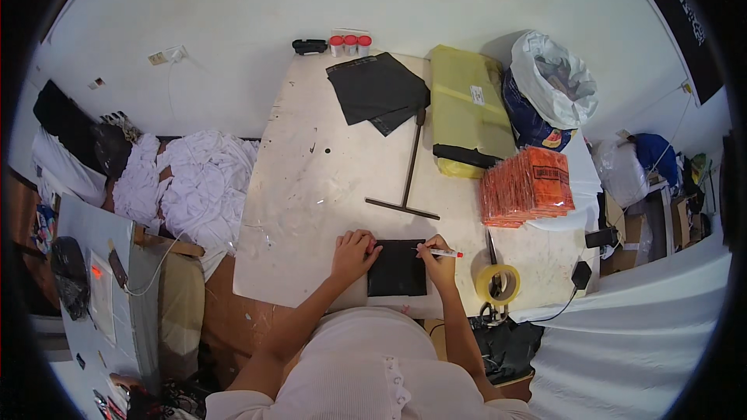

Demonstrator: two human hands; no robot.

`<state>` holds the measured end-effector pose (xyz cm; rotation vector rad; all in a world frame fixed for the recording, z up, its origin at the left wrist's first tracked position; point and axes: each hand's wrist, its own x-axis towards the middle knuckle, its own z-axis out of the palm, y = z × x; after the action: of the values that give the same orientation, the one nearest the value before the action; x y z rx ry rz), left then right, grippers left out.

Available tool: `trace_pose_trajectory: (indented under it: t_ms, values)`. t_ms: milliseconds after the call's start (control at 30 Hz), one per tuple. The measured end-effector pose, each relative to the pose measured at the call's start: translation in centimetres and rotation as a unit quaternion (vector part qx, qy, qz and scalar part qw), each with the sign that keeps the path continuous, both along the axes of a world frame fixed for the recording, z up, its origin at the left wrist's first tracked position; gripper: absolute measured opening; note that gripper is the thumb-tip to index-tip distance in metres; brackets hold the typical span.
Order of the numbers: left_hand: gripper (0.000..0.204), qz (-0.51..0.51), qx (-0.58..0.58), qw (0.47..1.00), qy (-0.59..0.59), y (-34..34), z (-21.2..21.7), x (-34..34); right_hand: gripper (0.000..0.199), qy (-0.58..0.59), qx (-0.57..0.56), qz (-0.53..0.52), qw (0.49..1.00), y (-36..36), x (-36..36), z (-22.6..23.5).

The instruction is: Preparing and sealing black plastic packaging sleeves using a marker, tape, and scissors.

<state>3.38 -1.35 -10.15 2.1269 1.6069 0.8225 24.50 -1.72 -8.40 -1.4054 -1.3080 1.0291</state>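
**Marker at the black packet, your right hand gripping it**

Nearest you, the black packet point(397, 276) lies flat on the tabletop point(296, 187), and everything here is placed from it. Your left hand point(356, 255) rests at its upper left edge; whether that grip pinches or only steadies it, you cannot tell. Your right hand point(437, 263) is at its upper right edge, the grip closed around a white marker point(447, 253) with a red end, tip pointing in over the packet. The packet looks closed up; marking seems to be in hand, but no finished mark can be made out, nor how much remains.

Right of the packet sits a yellow tape roll point(513, 286). Beyond it to the upper right, a stack of orange packs point(529, 187) carries a dark printed block of lettering. Straight beyond the packet lies a dark T-shaped tool point(412, 159). Farther still, past that tool, are loose black bags point(377, 89) with faint print along an edge, then, to their right, a yellow package point(467, 109) bearing a small white label, too small to read.
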Motion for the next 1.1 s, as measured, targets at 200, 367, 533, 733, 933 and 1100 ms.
trace_pose_trajectory:
  t_ms: [200, 367, 533, 733, 933, 1100]
  values:
    - [0.021, -0.002, -0.006, 1.0, 0.002, -0.1, -0.1, -0.1, 0.014, -0.001, -0.02, 0.017, 1.0, -0.5, -0.5, 0.6]
    - [0.021, -0.003, -0.012, 1.0, 0.001, 0.1, -0.2, -0.1, 0.012, -0.042, -0.015, -0.007, 0.999, -0.3, -0.8, 0.3]
    - [0.022, 0.01, 0.03, 0.999, -0.005, 0.8, 0.0, 0.1, 0.014, 0.02, 0.044, -0.087, 0.995, 0.4, -0.5, -0.2]
    - [0.024, -0.013, -0.15, 0.909, -0.389, 1.3, 4.8, -0.1, 0.03, 0.122, 0.049, -0.166, 0.977, -1.1, 0.6, 0.0]
    - [0.019, -0.027, -0.138, 0.824, -0.548, 4.0, 18.0, 0.2, 0.023, 0.215, 0.196, -0.064, 0.955, -0.9, -0.4, 9.1]
    - [0.032, -0.083, -0.261, 0.622, -0.734, 5.9, 17.5, 1.4, 0.035, 0.205, 0.205, -0.06, 0.955, -0.5, -2.3, 13.3]
